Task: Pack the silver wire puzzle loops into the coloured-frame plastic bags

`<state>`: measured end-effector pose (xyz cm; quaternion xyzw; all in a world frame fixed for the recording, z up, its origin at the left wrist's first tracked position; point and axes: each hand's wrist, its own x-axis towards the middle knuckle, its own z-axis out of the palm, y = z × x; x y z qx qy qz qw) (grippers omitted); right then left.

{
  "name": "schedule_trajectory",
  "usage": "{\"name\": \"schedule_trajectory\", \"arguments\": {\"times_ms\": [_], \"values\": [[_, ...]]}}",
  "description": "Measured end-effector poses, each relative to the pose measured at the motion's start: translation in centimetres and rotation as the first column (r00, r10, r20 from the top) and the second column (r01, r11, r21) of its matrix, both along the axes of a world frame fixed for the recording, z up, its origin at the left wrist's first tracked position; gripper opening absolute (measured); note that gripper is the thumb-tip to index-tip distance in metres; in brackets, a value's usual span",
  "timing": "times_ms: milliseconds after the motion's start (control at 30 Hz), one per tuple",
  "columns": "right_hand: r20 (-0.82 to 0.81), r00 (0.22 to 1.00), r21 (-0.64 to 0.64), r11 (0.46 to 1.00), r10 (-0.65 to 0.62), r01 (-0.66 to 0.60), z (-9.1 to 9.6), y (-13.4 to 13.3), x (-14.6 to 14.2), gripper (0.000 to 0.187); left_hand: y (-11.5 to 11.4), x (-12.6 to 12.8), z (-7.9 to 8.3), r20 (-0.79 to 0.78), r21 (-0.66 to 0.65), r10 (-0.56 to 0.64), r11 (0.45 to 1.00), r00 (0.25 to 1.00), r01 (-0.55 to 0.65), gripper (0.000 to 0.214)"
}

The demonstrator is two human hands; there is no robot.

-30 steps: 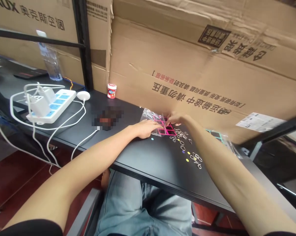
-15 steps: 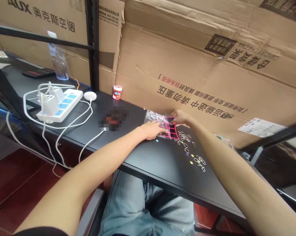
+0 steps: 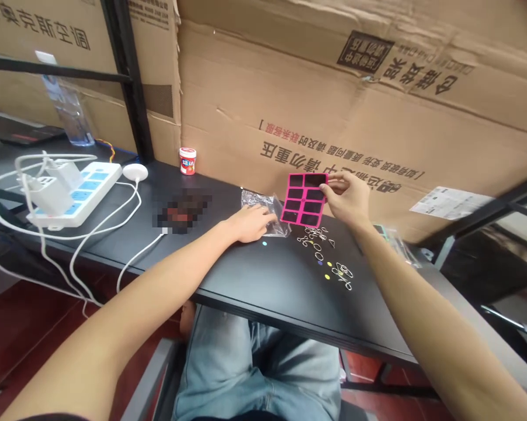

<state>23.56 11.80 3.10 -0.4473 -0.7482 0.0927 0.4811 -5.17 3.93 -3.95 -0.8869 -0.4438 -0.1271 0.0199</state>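
My right hand (image 3: 346, 196) pinches the right edge of a pink grid card (image 3: 305, 194) with black rectangular panels, held tilted above the desk. My left hand (image 3: 251, 222) lies with fingers stretched out on a crinkled clear plastic bag (image 3: 267, 210), pressing it against the desktop. Just in front of the card lie scattered thin light-coloured rings (image 3: 318, 256), and a small triangle (image 3: 332, 242) sits beside them. Small yellow discs (image 3: 329, 264) and a purple disc (image 3: 320, 263) are among the rings. A light blue disc (image 3: 264, 243) rests near my left hand.
A white power strip (image 3: 77, 196) with plugs and looping cables stands at the left. Behind it is a water bottle (image 3: 73, 114). A small red-and-white tub (image 3: 187, 161) stands near the cardboard (image 3: 228, 88) along the back. Another clear packet (image 3: 401, 248) lies beyond my right forearm.
The pink grid card has come out of the clear bag and up off the desk in my right hand. My left hand stays on the bag. The view has shifted to the right.
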Motion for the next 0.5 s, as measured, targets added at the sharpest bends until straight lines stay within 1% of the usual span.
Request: {"name": "schedule_trajectory", "arguments": {"times_ms": [100,233,333,400,500], "values": [[0.087,0.996,-0.010,1.000,-0.019,0.020,-0.8,-0.3,-0.7,0.021,-0.2,-0.1,0.1,0.030,-0.001,0.013,1.000,0.999,-0.013,0.050],[0.153,0.988,-0.003,1.000,0.022,-0.021,-1.3,-0.1,0.3,0.019,-0.2,-0.5,0.1,0.052,0.014,0.083,0.996,0.995,-0.084,0.054],[0.181,0.983,0.018,1.000,-0.004,0.001,-1.5,-0.2,1.5,0.019,-0.1,-0.8,-0.1,0.036,-0.070,0.156,0.986,0.987,-0.153,0.063],[0.182,0.983,0.027,1.000,-0.010,0.005,-1.7,-0.4,2.0,0.018,-0.1,-1.0,-0.1,0.017,-0.131,0.172,0.977,0.985,-0.168,0.070],[0.114,0.993,0.000,1.000,0.029,-0.029,-2.3,-0.8,2.0,0.019,-0.2,-1.0,-0.1,0.014,-0.151,0.165,0.975,0.986,-0.161,0.085]]}}
